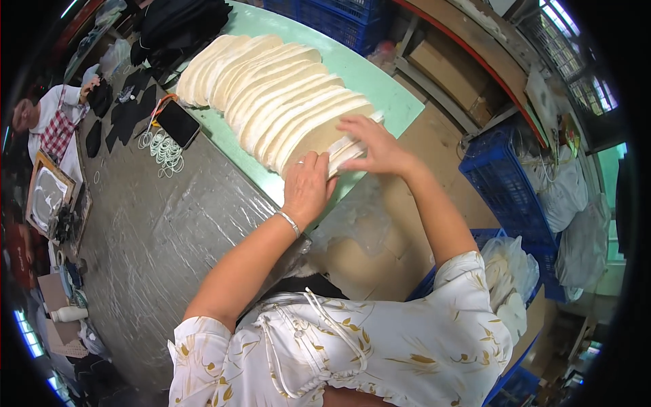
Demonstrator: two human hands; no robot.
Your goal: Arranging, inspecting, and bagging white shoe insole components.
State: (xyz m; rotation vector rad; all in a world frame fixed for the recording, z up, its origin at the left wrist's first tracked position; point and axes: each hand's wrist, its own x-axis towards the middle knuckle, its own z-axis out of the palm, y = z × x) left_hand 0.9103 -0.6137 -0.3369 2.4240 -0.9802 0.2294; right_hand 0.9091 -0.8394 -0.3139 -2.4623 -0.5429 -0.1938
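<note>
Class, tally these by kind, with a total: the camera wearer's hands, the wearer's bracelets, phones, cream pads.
Left hand: 1
Right hand: 1
Bracelet: 1
Phone: 1
Cream pads: overlapping, uncountable
Total, without pads: 4

A grey surface (pixel 156 237) holds a phone (pixel 178 125), rings (pixel 165 153) below it, perhaps black cloth (pixel 127 122) leftward; rightward, a green surface (pixel 373 76) bears cream pieces (pixel 271 91).

Left hand (pixel 308 186) and right hand (pixel 378 146) close together, near twelve o'clock.
The left forearm (pixel 251 261) points toward one o'clock, fingers bent; the right forearm (pixel 441 210) points toward eleven, thumb (pixel 354 164) spread from fingers.
</note>
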